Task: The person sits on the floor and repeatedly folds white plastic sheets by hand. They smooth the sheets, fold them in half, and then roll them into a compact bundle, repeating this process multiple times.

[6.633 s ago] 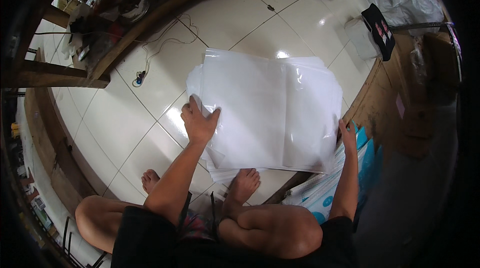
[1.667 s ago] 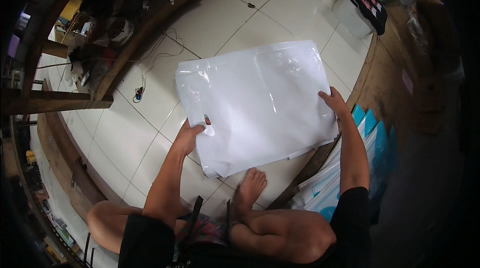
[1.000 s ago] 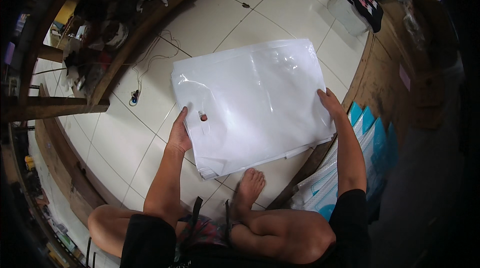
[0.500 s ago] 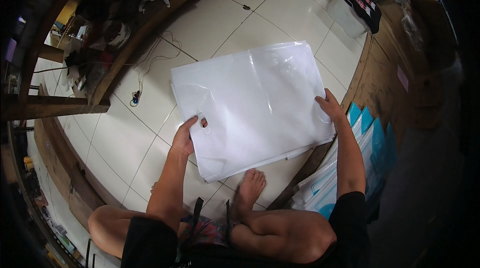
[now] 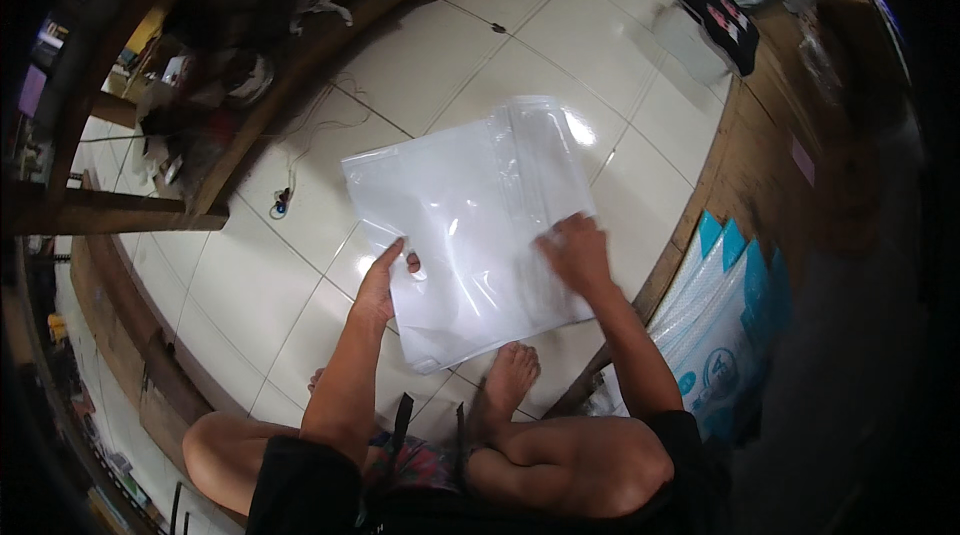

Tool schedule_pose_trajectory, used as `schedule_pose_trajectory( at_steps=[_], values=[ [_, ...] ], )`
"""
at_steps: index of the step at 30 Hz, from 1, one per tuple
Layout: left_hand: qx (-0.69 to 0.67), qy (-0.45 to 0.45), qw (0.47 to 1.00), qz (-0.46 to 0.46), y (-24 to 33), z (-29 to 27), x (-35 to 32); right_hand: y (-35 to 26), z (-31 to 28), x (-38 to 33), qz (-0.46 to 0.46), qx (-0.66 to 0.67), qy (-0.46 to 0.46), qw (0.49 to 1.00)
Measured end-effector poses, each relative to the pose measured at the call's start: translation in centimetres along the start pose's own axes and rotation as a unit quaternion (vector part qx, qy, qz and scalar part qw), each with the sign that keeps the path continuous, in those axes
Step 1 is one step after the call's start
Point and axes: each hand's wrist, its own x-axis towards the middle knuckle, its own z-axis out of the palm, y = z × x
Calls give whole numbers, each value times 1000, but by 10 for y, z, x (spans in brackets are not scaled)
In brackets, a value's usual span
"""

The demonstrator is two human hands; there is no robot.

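Note:
A stack of glossy white plastic bags point(image 5: 450, 205) is held above the tiled floor, in front of my bare foot. Its right part is folded over to the left, forming a band along that side. My left hand point(image 5: 378, 285) grips the left edge, thumb on top beside the oval handle hole, with the other fingers underneath; some skin shows through the hole. On the folded band lies my right hand point(image 5: 577, 253), back upward. Its fingers are curled and smeared by motion, so their hold cannot be made out.
Blue-and-white bubble-wrap packages point(image 5: 715, 305) stand at the right, beside a wooden board point(image 5: 745, 165). A wooden shelf frame point(image 5: 300, 65) with clutter is at the far left. Thin wires point(image 5: 283, 201) trail on the floor. A black pouch point(image 5: 717, 20) rests at the far right, near clear plastic.
My right hand has left the stack's right edge and moved left onto its top. The right part is now folded over, making the stack narrower. My left hand keeps its grip.

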Motion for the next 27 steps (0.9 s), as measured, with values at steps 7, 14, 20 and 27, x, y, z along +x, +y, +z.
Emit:
schedule_pose_trajectory(
  at_steps=[7,14,20,27],
  values=[
    [76,-16,997,26,-3,-15,6,78,2,59,161,375,-84,909],
    [41,-19,999,25,-8,29,-9,80,-26,58,188,375,-160,893],
    [98,18,993,64,-9,38,-12,84,-26,59,242,538,-164,791],
    [140,6,989,36,-9,29,-5,84,-18,71,181,397,-153,887]
  ],
)
